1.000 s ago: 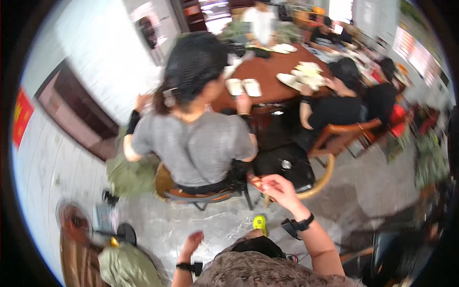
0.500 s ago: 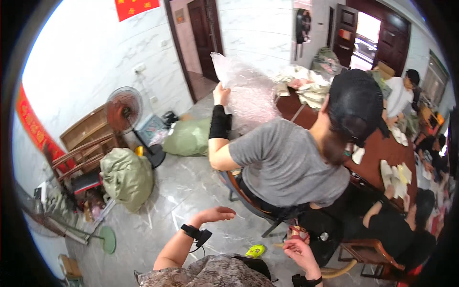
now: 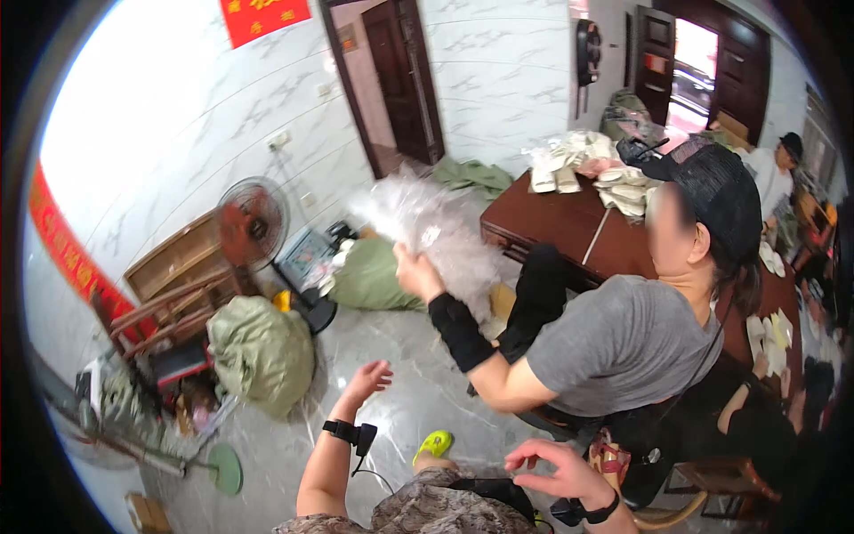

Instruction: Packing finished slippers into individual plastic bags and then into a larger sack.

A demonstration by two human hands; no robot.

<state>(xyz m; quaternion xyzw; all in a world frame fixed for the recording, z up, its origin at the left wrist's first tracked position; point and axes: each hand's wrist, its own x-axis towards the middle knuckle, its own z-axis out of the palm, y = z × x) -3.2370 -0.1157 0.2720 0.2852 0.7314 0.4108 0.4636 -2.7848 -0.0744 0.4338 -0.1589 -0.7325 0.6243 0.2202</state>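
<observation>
My left hand (image 3: 367, 380) is raised over the marble floor, fingers apart and empty, a black band on its wrist. My right hand (image 3: 549, 464) hovers low at the bottom, fingers curled loosely apart, holding nothing, close to a seated person in a grey shirt and black cap (image 3: 628, 336). That person lifts a clear crinkled plastic bag (image 3: 425, 224) with one hand in a black arm sleeve. My yellow-green shoe (image 3: 433, 442) shows below my left hand.
A dark wooden table (image 3: 569, 222) carries stacks of pale flat items (image 3: 583, 162). Green sacks (image 3: 260, 351) lie on the floor by a standing fan (image 3: 252, 222) and wooden chairs (image 3: 173, 289). Other people sit at the far right.
The view has swung left, so the seated person now sits to my right, turned sideways with the plastic bag raised. Both my hands stay open and have lifted slightly.
</observation>
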